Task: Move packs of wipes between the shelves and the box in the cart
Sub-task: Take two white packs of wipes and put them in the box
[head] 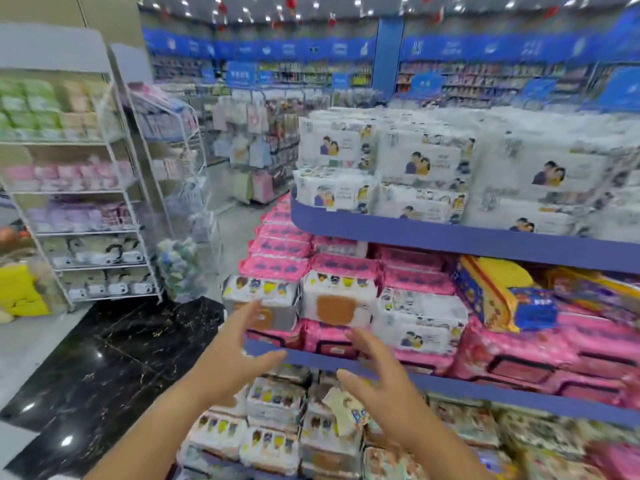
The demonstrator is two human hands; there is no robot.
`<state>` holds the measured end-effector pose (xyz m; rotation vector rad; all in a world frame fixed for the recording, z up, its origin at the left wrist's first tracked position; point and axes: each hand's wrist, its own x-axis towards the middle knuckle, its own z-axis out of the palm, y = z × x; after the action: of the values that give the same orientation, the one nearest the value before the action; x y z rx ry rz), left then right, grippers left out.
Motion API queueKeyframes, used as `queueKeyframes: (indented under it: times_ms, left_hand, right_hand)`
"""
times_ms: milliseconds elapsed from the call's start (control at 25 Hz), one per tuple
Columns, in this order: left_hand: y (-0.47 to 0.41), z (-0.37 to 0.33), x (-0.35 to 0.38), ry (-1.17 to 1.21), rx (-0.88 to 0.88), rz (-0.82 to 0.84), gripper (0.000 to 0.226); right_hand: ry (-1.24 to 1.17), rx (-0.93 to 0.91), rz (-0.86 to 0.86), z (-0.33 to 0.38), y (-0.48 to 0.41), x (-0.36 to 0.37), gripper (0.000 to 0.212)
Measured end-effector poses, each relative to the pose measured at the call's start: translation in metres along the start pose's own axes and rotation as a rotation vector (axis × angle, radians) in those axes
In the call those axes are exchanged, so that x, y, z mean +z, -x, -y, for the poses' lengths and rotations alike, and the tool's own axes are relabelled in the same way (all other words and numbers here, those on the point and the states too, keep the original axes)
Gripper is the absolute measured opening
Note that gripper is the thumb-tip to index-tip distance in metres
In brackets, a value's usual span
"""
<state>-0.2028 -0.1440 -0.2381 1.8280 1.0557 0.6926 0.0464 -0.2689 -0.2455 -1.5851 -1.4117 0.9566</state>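
Both my hands are raised in front of the middle shelf [450,386], fingers spread and holding nothing. My left hand [239,351] hovers just below a white wipes pack with cartoon heads [263,296] at the shelf's left end. My right hand [374,379] is a little lower, under a white pack with a brown patch [339,299]. Pink packs [277,265] are stacked above and beneath these white ones. More white packs fill the top shelf [422,164] and the bottom shelf [273,448]. The cart and its box are out of view.
A white wire rack [90,209] with pastel packs stands to the left across a dark glossy floor [114,358]. Yellow and blue packages [498,292] lie further right on the middle shelf. Store aisles with hanging goods [256,147] stretch behind.
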Motion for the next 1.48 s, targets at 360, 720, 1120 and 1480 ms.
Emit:
queueKeyframes:
  times_ms: [360,720,1120,1480]
  left_hand:
    - [-0.126,-0.006,-0.012,-0.201,-0.061,0.071,0.099]
    - [-0.173,0.047,-0.051,-1.214,0.202,0.21,0.095]
    - [-0.137,0.03,-0.062,-1.051,0.182,0.102,0.067]
    - [0.007,0.03,-0.088,0.018,-0.361,-0.446,0.039]
  right_hand:
    - [0.23,-0.077,-0.054,0.003,-0.117,-0.057,0.074]
    - [1.012,0.071,0.076,-0.004,-0.208,-0.046,0.094]
    - [1.059,-0.036,0.134,0.016,-0.21,-0.053,0.072]
    - [0.488,-0.191,0.043,0.087,-0.171,-0.023,0.064]
